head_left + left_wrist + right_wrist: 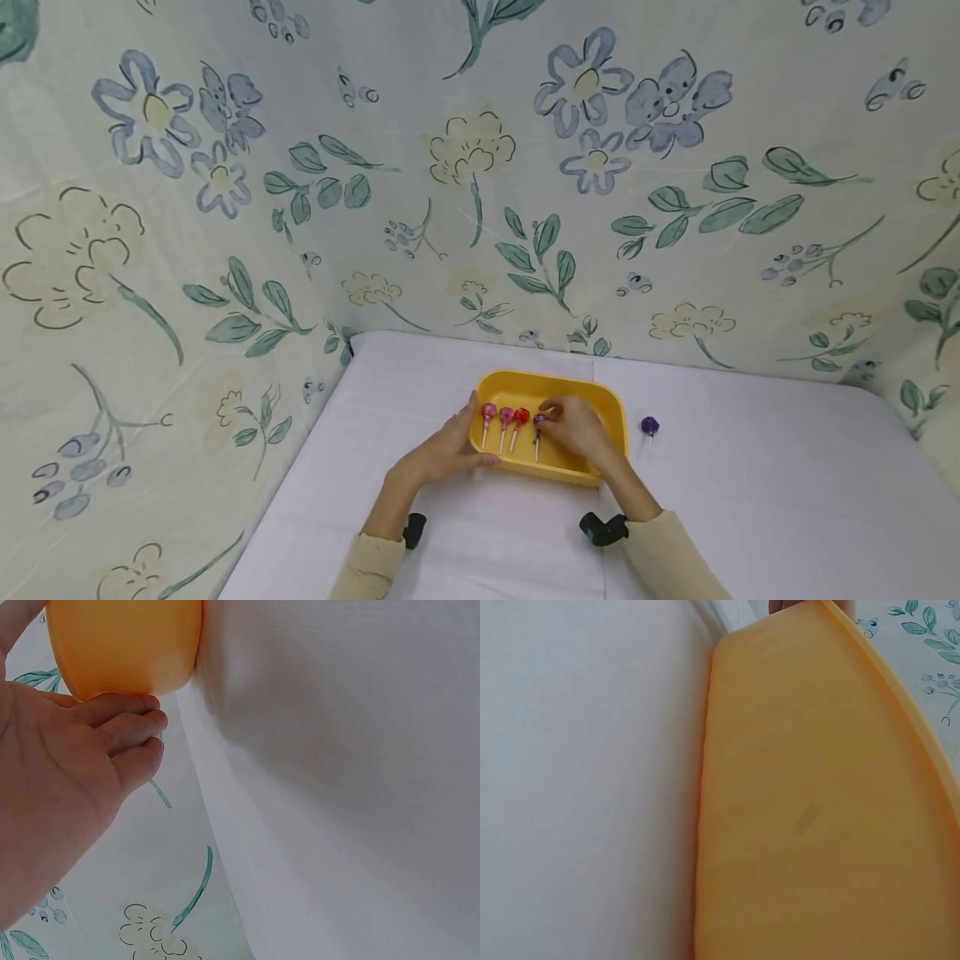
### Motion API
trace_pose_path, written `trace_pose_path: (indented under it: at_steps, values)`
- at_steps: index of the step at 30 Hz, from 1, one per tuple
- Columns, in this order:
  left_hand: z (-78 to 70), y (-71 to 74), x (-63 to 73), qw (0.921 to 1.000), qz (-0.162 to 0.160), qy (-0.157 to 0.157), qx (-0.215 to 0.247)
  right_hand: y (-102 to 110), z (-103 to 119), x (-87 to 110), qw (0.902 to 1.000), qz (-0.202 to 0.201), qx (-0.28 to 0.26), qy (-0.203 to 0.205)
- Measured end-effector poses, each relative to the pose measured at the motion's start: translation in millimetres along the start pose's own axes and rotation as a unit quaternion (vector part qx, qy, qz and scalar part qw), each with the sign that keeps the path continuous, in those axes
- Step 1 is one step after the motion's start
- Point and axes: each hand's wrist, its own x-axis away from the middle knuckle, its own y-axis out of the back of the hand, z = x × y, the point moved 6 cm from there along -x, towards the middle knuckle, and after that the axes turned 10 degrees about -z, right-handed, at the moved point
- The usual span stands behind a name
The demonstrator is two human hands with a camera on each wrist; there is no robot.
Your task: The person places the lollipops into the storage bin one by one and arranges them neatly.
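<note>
A yellow tray (pixel 555 474) lies on the white-covered table, seen from outside in both wrist views. My left hand (pixel 448 446) holds its left end, thumb by the front corner and fingers along the side; in the left wrist view the bent fingers (pixel 127 727) touch the tray wall (pixel 127 645). Inside, a pink lollipop (pixel 488 410), a darker pink lollipop (pixel 507 414) and a red lollipop (pixel 522 415) lie in a row, sticks toward me. Right of them, my right hand (pixel 576 427) pinches a purple lollipop (pixel 537 446) by its head, partly hidden by fingertips.
Another purple lollipop (pixel 650 427) lies on the white cloth (pixel 750 467), just right of the tray. Behind the table hangs a flowered curtain (pixel 420 250), which also covers the left side. Dark wrist devices (pixel 602 529) sit by the beige sleeves.
</note>
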Motion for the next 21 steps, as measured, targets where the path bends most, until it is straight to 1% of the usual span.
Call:
trace_pose_path:
  at_steps: [5,12,15,18,21]
  values:
    - [-0.4,-0.1,0.1,1.0,-0.001,0.006,-0.001,1,1,2.3,1.0,0.004,-0.005,0.006]
    - [0.3,-0.8,-0.5,1.0,0.001,0.005,-0.002,0,5,3.9,0.9999,-0.004,-0.012,0.012]
    - [-0.7,-0.4,-0.6,1.0,0.0,0.002,-0.002,2,5,4.6,0.9999,-0.006,-0.002,0.012]
    - [-1.4,0.1,-0.4,1.0,-0.002,0.002,0.0,8,0,7.1,0.9999,-0.013,-0.001,0.003]
    - [-0.7,-0.2,0.0,1.0,-0.002,0.005,-0.001,23,-6,10.6,0.9995,-0.026,-0.018,-0.005]
